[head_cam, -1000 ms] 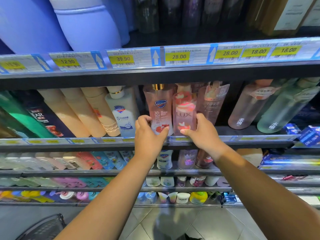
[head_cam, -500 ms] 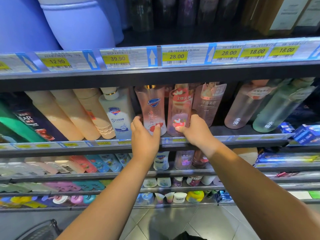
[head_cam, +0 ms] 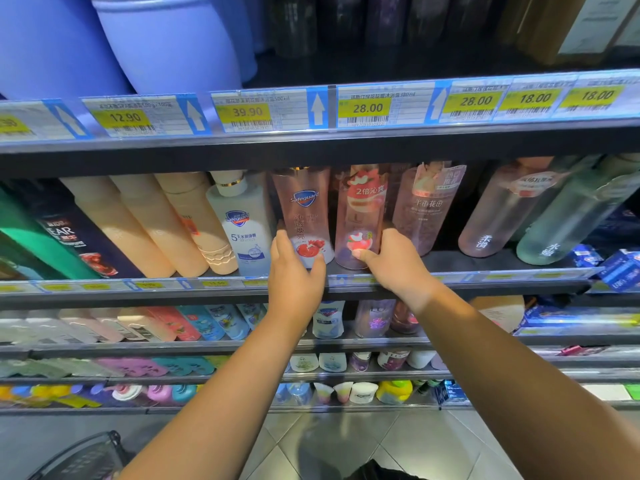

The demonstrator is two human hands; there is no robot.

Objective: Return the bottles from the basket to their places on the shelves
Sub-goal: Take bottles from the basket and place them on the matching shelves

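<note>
Two pink bottles stand side by side on the middle shelf (head_cam: 485,277). My left hand (head_cam: 294,271) grips the base of the pink Safeguard bottle (head_cam: 304,209), fingers on its left side and thumb on its front. My right hand (head_cam: 394,265) grips the base of the pink Lux bottle (head_cam: 360,216), thumb across its front, fingers round its right side. Both bottles are upright, their bottoms at the shelf's front edge. A dark basket (head_cam: 79,457) shows at the bottom left; its contents are hidden.
A white Safeguard bottle (head_cam: 242,226) stands just left of my left hand, and a pale pink bottle (head_cam: 426,209) just right of my right hand. Peach bottles (head_cam: 152,223) fill the left, frosted bottles (head_cam: 502,209) the right. The upper shelf's price strip (head_cam: 367,105) hangs close above.
Both hands have pushed the two pink bottles a little deeper onto the shelf and shifted slightly left in view; the grips are unchanged.
</note>
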